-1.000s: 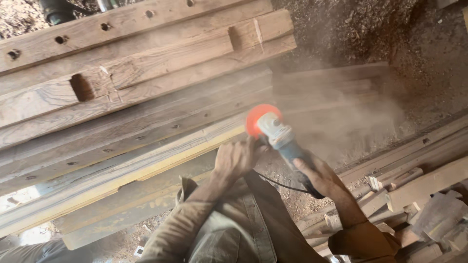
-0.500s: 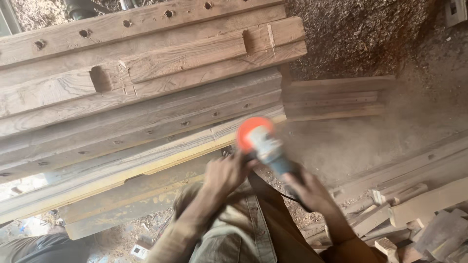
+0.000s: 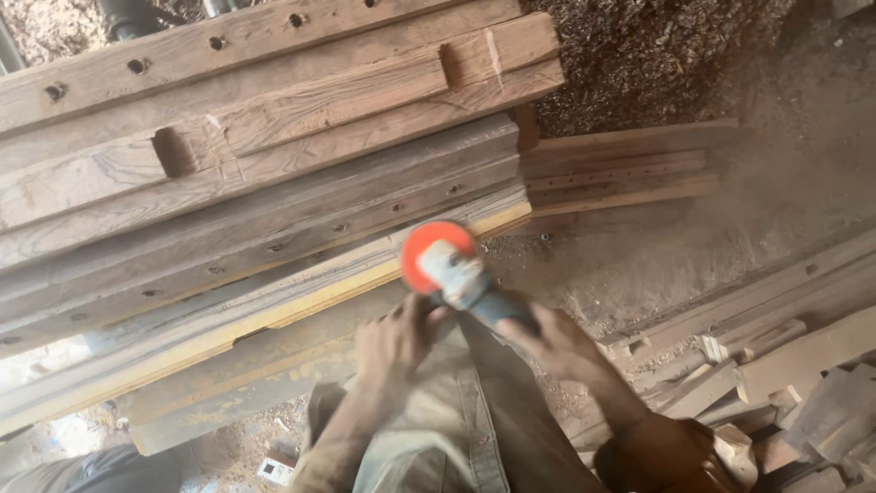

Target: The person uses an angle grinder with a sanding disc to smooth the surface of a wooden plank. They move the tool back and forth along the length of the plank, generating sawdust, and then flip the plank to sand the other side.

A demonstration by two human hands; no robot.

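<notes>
Both hands grip the grinder: left hand clenched by its head, right hand around the body; its orange disc sits at the yellowed beam edge (dust everywhere); best kept flat, pressure light.

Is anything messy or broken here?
Yes: wood shavings are heaped on the ground behind the stacked beams, and dust hazes the air at right. Offcuts lie jumbled at lower right. Both hands grip the grinder.

Grinder motion-blurred, disc hidden under orange guard; beams cut off left; dust veils ground right.
</notes>
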